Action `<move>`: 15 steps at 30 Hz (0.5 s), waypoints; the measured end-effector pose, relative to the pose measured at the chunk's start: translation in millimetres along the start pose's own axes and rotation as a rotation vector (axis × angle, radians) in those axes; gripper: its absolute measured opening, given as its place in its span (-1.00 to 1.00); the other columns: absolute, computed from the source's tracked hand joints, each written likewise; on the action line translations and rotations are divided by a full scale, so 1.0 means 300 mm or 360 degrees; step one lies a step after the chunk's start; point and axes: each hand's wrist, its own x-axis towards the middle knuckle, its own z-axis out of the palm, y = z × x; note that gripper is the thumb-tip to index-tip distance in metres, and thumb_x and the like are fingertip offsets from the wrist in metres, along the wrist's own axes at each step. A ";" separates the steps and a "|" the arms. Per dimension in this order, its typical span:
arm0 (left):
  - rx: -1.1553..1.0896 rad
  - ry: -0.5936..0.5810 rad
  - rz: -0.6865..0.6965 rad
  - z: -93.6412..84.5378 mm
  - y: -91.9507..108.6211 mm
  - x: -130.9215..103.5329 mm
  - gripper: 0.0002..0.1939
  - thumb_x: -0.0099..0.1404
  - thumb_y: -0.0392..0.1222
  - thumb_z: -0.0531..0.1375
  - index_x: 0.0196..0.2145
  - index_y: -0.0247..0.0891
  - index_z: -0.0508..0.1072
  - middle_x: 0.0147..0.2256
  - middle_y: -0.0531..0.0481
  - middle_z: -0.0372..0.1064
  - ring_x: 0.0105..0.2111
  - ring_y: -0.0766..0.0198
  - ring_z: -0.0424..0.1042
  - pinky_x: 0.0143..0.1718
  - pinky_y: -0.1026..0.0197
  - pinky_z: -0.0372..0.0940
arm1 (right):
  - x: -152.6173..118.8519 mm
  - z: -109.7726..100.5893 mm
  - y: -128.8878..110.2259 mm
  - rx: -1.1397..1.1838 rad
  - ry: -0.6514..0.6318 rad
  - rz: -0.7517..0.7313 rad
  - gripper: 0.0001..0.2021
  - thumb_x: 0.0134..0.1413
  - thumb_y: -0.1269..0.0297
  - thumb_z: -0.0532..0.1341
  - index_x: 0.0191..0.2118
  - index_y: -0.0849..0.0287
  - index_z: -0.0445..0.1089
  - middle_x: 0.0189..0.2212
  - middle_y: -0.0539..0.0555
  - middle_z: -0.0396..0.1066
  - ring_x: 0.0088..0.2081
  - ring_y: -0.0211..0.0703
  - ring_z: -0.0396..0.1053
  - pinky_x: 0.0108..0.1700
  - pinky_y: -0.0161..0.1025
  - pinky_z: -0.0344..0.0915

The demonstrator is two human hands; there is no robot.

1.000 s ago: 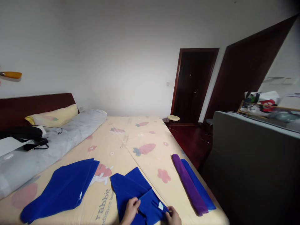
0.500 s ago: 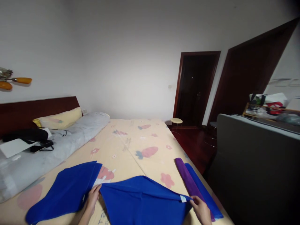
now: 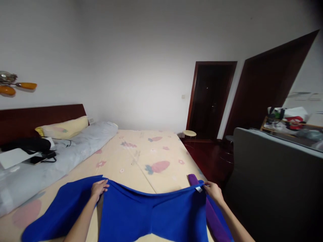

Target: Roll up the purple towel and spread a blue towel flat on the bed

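A pair of blue trousers [image 3: 151,211] hangs between my hands, its waistband stretched sideways and sagging in the middle, with the legs parting at the bottom edge. My left hand [image 3: 99,188] pinches the left end of the waistband. The right end is gripped by my right hand [image 3: 212,191], beside a small white label [image 3: 199,189]. Under and beside my left forearm lies another piece of blue cloth [image 3: 63,201], folded flat. A long purple fabric bundle [image 3: 214,222] lies on the right, partly covered by the trousers, with blue fabric [image 3: 222,218] alongside it.
Everything rests on a bed [image 3: 141,151] with a carrot-patterned sheet. On its left are a grey quilt [image 3: 83,151], a yellow pillow [image 3: 63,127], a white sheet-like item [image 3: 15,158] and black items. A dark grey panel [image 3: 272,185] stands right of the bed; a stool [image 3: 189,133] is near the door.
Both hands have moved up and away from me with the trousers. The waistband is now pulled wide, and the trouser legs have come into view. The view has tilted slightly.
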 end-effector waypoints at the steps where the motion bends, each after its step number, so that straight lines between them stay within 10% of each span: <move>1: -0.0083 -0.0039 -0.0053 0.004 0.016 0.005 -0.72 0.03 -0.05 0.29 -0.39 -0.34 0.49 -0.56 -0.12 0.54 -0.48 0.05 0.55 -0.52 0.16 0.37 | 0.019 0.008 -0.014 0.0048 -0.0023 0.0019 -0.84 -0.27 0.23 0.16 -0.50 0.11 0.46 -0.65 0.04 0.45 -0.58 -0.15 0.39 -0.44 -0.22 0.26; 15: -0.0742 -0.0001 -0.0065 -0.024 0.295 0.189 -0.88 0.17 -0.35 0.24 -0.29 -0.37 0.41 -0.46 -0.07 0.51 -0.35 0.22 0.54 -0.22 0.04 0.47 | 0.262 0.007 -0.261 0.0466 0.0357 -0.0320 -0.69 -0.16 0.09 0.14 -0.31 0.17 0.41 -0.43 0.11 0.53 -0.44 -0.17 0.44 -0.34 -0.24 0.35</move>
